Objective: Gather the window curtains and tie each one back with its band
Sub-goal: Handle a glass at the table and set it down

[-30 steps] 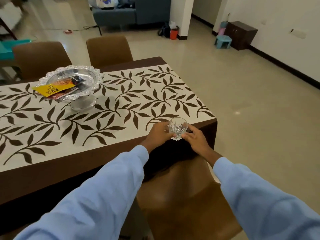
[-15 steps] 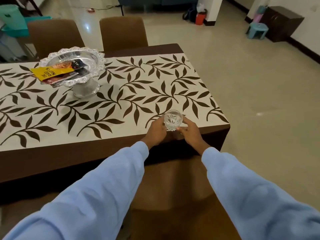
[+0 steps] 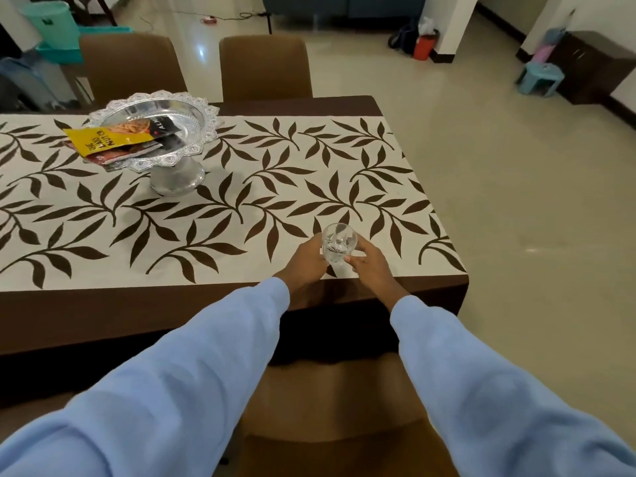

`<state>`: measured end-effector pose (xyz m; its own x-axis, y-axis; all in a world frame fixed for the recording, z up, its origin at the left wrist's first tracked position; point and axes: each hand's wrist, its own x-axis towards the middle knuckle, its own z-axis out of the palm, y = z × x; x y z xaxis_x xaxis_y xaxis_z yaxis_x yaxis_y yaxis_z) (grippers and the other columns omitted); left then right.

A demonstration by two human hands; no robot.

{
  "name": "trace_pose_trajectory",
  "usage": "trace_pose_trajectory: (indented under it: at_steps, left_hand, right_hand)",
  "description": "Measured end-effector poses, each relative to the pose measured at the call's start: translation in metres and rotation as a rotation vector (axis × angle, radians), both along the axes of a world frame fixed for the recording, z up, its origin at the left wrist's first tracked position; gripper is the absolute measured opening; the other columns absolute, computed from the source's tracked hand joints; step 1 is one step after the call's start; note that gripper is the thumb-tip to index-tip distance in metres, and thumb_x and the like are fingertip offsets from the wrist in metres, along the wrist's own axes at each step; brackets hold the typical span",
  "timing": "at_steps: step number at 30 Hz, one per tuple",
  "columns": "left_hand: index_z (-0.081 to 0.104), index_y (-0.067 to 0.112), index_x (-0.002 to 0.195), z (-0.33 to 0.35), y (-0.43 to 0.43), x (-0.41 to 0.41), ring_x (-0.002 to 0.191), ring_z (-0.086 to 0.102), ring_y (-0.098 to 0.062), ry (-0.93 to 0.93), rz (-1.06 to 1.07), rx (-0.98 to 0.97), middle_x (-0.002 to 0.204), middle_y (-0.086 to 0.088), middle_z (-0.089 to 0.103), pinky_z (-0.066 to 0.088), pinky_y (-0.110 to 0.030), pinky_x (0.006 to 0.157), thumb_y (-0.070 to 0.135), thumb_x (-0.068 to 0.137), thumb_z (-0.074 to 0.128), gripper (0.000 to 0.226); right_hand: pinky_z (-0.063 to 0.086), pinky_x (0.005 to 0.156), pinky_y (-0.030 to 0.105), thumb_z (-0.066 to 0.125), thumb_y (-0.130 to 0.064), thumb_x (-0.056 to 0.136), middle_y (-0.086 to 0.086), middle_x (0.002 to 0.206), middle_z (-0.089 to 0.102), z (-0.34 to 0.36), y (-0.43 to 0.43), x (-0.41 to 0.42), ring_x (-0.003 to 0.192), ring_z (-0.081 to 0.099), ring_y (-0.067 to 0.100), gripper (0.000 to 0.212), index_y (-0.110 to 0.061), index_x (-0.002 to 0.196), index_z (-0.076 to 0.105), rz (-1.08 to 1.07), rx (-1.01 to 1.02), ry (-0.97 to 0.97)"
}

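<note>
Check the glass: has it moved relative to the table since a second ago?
Yes. The cut-glass tumbler, gripped by the left hand and right hand, has shifted inward over the leaf-print tablecloth, away from its near brown border.

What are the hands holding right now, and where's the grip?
A small clear glass: left hand and right hand grip its opposite sides, below the rim.

You wear plain, loose, light-blue long sleeves, the left sleeve [image 3: 172, 390] and right sleeve [image 3: 481, 390] ending at the wrists, leaving your left hand [image 3: 306, 261] and right hand [image 3: 371, 268] bare.
</note>
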<state>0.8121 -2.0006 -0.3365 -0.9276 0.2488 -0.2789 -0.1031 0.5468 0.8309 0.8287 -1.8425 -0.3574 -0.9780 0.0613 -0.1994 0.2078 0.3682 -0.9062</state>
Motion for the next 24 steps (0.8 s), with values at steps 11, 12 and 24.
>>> trace_pose_trajectory:
  at_steps: [11,12,24]
  left_hand:
    - [0.021,0.028,0.147,-0.006,-0.002,0.008,0.131,0.043,-0.024,-0.098,-0.069,0.118,0.149,-0.001,0.037,0.043,-0.042,0.105,-0.002,0.083,0.058,0.08]
    - [0.015,0.028,0.149,-0.005,-0.002,0.01,0.134,0.04,-0.023,-0.132,-0.067,0.137,0.152,0.0,0.032,0.042,-0.042,0.106,-0.002,0.083,0.058,0.084]
    - [0.027,0.021,0.146,0.005,-0.024,0.052,0.121,0.051,-0.023,0.028,0.052,0.023,0.145,-0.005,0.042,0.043,-0.027,0.093,0.016,0.091,0.06,0.065]
  right_hand:
    - [0.042,0.109,0.043,0.054,-0.013,0.099,0.001,0.144,0.052,-0.012,0.001,-0.003,0.131,0.05,0.026,0.054,-0.02,0.15,0.038,0.021,0.057,-0.046]
    - [0.039,0.111,0.039,0.054,-0.017,0.1,0.003,0.149,0.048,-0.012,0.0,-0.002,0.133,0.048,0.026,0.056,-0.019,0.153,0.033,0.03,0.077,-0.064]
    - [0.044,0.085,0.022,0.06,-0.025,0.097,0.007,0.123,0.054,-0.008,-0.049,0.054,0.111,0.055,0.019,0.032,-0.014,0.125,0.049,-0.178,0.067,0.044]
